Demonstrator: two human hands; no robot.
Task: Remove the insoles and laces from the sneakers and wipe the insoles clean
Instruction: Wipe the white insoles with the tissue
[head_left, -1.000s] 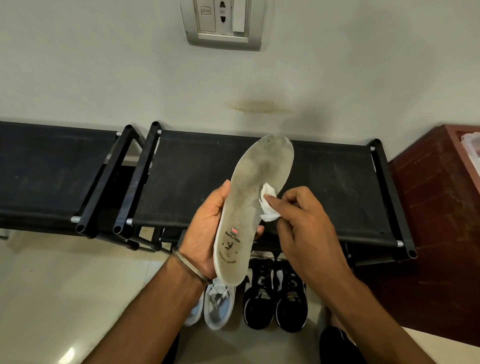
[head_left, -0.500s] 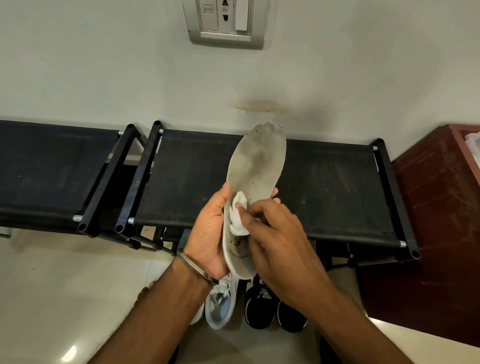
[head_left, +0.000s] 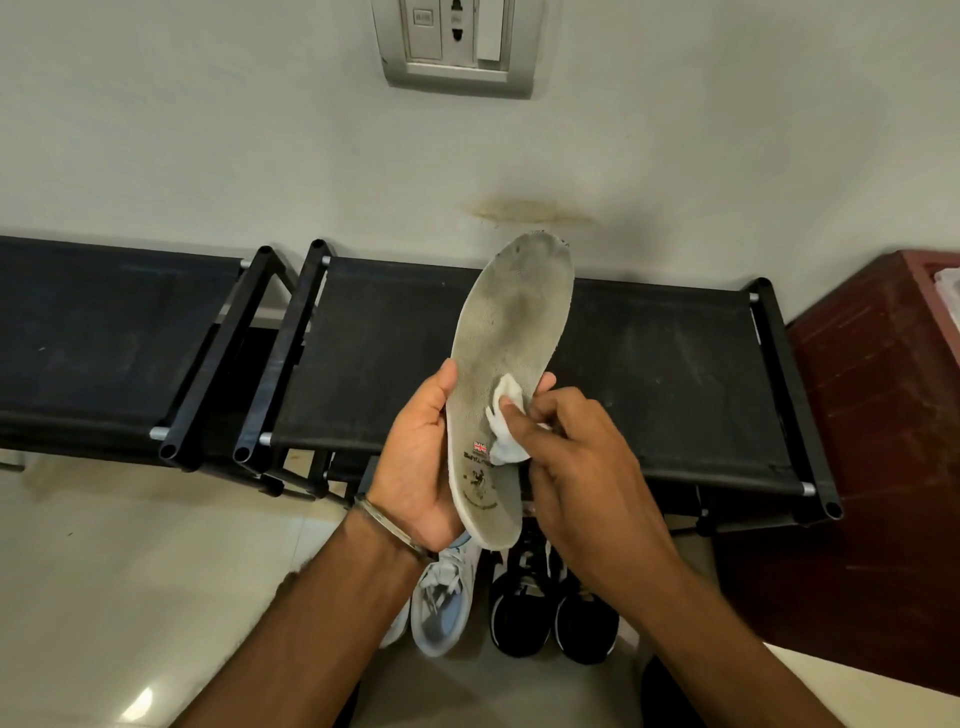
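We see the insole (head_left: 511, 364) held up at mid-frame, its long axis running from the heel at about six o'clock to the toe at about twelve, tipped slightly toward one o'clock; the printed top face is toward us, grey with dirt near the toe, a small flag mark and lettering near the heel. The left hand (head_left: 415, 467) grips it from the nine o'clock side, thumb on the left edge, fingertips curled round the right edge; a metal bangle (head_left: 387, 527) sits at that wrist. The right hand (head_left: 582, 467) comes in from four o'clock, its fingers curled and pinching a white wipe (head_left: 506, 421), which is pressed on the insole's middle. Behind the insole stand two black fabric shoe racks (head_left: 649, 374), side by side against the wall (head_left: 208, 130); a switch and socket plate (head_left: 457, 44) is at twelve o'clock, a dark red cabinet (head_left: 883, 415) at three. On the floor (head_left: 130, 571) at six o'clock, under the hands, a pale sneaker (head_left: 444, 597) lies just beside a pair of black sneakers (head_left: 550, 613); the hands partly hide them.
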